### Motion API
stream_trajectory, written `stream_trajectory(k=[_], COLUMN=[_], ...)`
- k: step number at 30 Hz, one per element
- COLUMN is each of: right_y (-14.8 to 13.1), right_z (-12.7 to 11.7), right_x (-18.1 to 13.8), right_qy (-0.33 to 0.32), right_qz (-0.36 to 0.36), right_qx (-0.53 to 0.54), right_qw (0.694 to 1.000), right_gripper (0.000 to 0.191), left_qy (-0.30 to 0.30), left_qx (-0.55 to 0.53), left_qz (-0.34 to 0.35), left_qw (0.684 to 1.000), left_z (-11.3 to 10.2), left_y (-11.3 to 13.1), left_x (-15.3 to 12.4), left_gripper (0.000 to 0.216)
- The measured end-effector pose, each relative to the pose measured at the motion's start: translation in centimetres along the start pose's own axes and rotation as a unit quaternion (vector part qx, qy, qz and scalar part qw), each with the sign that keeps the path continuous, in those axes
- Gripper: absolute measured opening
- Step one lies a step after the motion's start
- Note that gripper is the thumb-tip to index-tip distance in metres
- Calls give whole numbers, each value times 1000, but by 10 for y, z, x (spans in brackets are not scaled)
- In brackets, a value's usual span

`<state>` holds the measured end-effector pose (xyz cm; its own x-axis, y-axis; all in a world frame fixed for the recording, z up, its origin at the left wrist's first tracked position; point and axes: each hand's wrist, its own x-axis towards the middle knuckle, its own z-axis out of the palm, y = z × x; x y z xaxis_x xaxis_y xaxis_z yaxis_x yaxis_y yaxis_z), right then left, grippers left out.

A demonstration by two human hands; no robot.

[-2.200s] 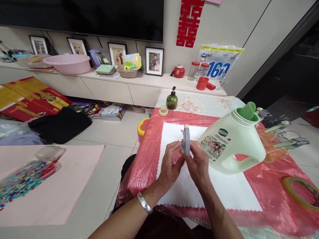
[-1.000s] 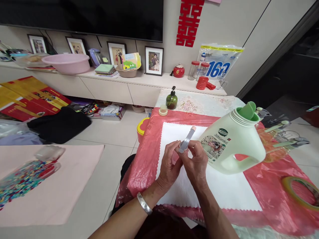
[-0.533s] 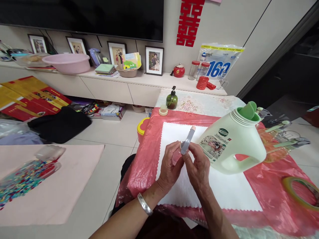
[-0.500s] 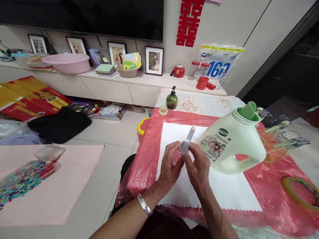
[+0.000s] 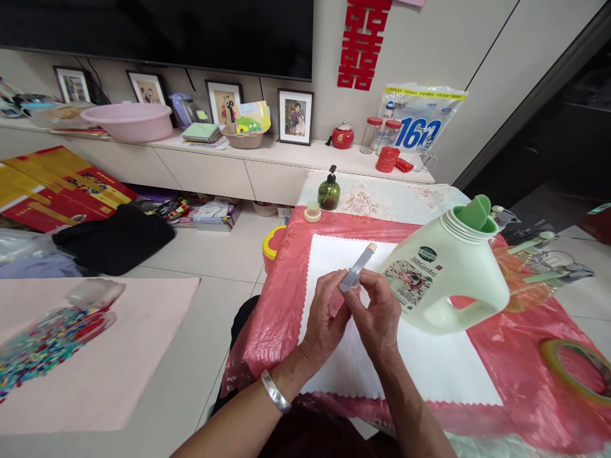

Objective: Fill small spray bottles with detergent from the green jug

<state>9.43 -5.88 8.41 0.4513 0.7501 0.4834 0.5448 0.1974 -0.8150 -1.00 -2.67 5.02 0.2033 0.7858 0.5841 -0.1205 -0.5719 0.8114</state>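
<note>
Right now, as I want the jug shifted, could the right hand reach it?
Probably yes: nothing shows between the right hand and the jug beside it, though that hand helps hold the grey piece.

we saw only part of the grey piece (image 5: 359,270) behind the left hand (image 5: 326,313) and right hand (image 5: 379,315); the view's edge cut off the tape (image 5: 550,357) and television (image 5: 191,39); we could not fully read the label (image 5: 409,282) on the jug (image 5: 470,270).
</note>
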Motion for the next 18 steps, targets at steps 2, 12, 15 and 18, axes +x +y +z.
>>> stream_trajectory(k=[2, 12, 15, 18], right_y=[0, 5, 5, 4], right_z=[0, 1, 0, -2], right_x=[0, -5, -3, -1], right_qy=[-3, -11, -26, -33], right_qz=[15, 78, 90, 99], right_qx=[5, 43, 61, 72], right_qw=[1000, 996, 994, 992], right_gripper=[17, 24, 24, 25], left_qy=[-1, -4, -3, -1], left_qx=[3, 25, 29, 16], left_qz=[4, 24, 17, 8], left_qw=[1000, 999, 999, 1000], left_z=[0, -1, -1, 0], left_y=[-1, 0, 0, 0], left_x=[-1, 1, 1, 1], left_gripper=[45, 41, 41, 41])
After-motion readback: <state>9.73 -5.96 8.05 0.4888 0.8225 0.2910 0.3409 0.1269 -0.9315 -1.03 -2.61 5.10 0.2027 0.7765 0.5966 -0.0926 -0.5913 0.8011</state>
